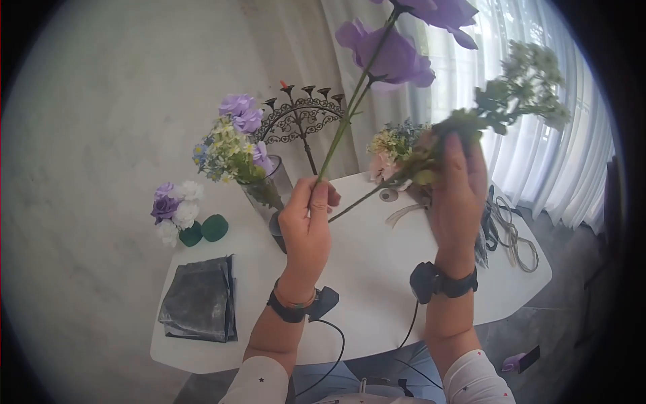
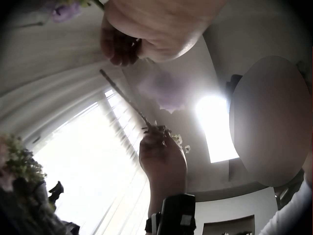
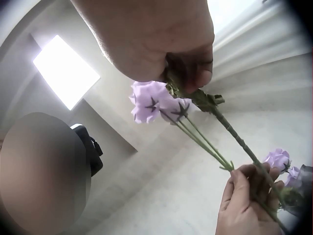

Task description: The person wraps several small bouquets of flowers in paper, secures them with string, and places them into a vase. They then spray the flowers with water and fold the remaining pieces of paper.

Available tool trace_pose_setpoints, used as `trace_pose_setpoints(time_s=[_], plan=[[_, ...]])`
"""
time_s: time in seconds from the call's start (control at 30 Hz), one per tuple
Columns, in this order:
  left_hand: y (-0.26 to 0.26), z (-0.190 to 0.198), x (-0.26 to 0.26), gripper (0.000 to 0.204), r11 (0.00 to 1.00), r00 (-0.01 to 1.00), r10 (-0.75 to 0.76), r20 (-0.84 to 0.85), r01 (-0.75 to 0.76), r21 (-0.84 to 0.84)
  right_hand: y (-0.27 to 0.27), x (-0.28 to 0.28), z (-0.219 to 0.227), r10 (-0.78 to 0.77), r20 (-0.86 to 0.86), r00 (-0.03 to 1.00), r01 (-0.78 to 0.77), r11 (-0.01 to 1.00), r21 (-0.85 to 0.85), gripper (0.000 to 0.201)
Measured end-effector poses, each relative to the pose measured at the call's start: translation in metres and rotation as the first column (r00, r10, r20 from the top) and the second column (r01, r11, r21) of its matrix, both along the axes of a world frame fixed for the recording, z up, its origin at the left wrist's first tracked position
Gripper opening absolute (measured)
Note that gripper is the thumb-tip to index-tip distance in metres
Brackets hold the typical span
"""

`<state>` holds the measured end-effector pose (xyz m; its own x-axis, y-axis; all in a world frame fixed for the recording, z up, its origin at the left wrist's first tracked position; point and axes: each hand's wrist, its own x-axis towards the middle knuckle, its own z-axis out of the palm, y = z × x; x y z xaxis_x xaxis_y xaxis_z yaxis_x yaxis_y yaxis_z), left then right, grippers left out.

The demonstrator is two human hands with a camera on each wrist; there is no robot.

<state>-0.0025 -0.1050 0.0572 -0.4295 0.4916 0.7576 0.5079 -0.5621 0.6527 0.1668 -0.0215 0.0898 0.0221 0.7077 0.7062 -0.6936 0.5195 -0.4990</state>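
My left hand pinches the green stem of a purple artificial flower, whose blooms rise above toward the top of the head view. Higher on the right, my right hand grips a spray of small white flowers by its leafy stem. That spray's bare lower stem slants down to the left hand and passes close by its fingers in the right wrist view. Both flowers are held up above the white table. The left wrist view shows the right hand's fingers curled around the spray's stem.
A glass vase of mixed flowers stands at the back left, before a dark metal candelabra. Farther left are purple and white flowers and a folded grey sheet. Pink flowers and a looped cord lie at right.
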Motion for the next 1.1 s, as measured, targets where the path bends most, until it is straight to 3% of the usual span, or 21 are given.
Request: trace_pose_setpoints(time_s=[0.07,0.2,0.27,0.37,0.43,0.5,0.57,0.6,0.73,0.83,0.9,0.97,1.03,1.07,1.1], plan=[[-0.024,0.014,-0.024,0.021,0.983,0.99,0.138,0.01,-0.138,0.125,-0.002,0.01,0.004,-0.137,-0.117,0.984,0.142,0.989,0.037,0.029],[-0.08,0.04,-0.043,0.022,0.942,0.981,0.136,0.141,-0.172,0.288,0.004,0.024,0.005,-0.212,-0.191,0.958,0.238,0.963,0.128,0.028],[-0.104,0.045,-0.044,0.025,0.88,0.955,-0.073,0.286,-0.073,0.469,0.001,0.007,0.014,-0.215,-0.142,0.966,0.234,0.963,0.131,0.028],[-0.123,0.046,-0.043,0.026,0.798,0.945,-0.171,0.278,-0.033,0.602,-0.01,-0.022,0.039,-0.223,0.016,0.975,0.218,0.965,0.146,0.026],[-0.127,0.047,-0.042,0.026,0.788,0.942,-0.163,0.292,-0.054,0.613,-0.01,-0.05,0.056,-0.156,0.131,0.979,0.122,0.964,0.237,0.031],[-0.131,0.045,-0.045,0.026,0.796,0.97,-0.135,0.203,-0.016,0.605,-0.001,-0.077,0.069,-0.165,0.255,0.953,0.063,0.929,0.365,0.029],[-0.133,0.046,-0.046,0.026,0.818,0.975,-0.13,0.182,0.002,0.576,0.009,-0.107,0.076,-0.159,0.28,0.947,0.021,0.899,0.438,0.026],[-0.135,0.045,-0.047,0.026,0.837,0.98,-0.12,0.156,0.016,0.547,0.011,-0.121,0.078,-0.22,0.258,0.941,0.081,0.884,0.461,0.021],[-0.139,0.044,-0.052,0.027,0.858,0.981,-0.104,0.162,0.006,0.514,0.016,-0.154,0.075,-0.256,0.341,0.905,0.075,0.882,0.465,0.025],[-0.141,0.045,-0.054,0.027,0.84,0.977,-0.141,0.161,0.032,0.542,0.025,-0.169,0.065,-0.24,0.483,0.842,0.031,0.915,0.402,0.026],[-0.143,0.045,-0.055,0.027,0.815,0.97,-0.182,0.161,0.057,0.577,0.033,-0.18,0.055,-0.178,0.633,0.753,-0.092,0.924,0.37,0.024],[-0.143,0.045,-0.056,0.027,0.811,0.967,-0.196,0.161,0.068,0.582,0.043,-0.194,0.037,-0.168,0.673,0.72,-0.11,0.931,0.349,0.027],[-0.143,0.046,-0.057,0.027,0.805,0.965,-0.208,0.161,0.076,0.588,0.046,-0.204,0.025,-0.233,0.803,0.549,-0.124,0.927,0.354,0.03],[-0.143,0.046,-0.057,0.027,0.813,0.967,-0.195,0.165,0.065,0.579,0.043,-0.206,0.021,-0.234,0.804,0.547,-0.124,0.927,0.354,0.03],[-0.143,0.047,-0.057,0.027,0.819,0.969,-0.181,0.168,0.054,0.571,0.04,-0.207,0.015,-0.305,0.826,0.474,-0.138,0.901,0.412,0.033]])
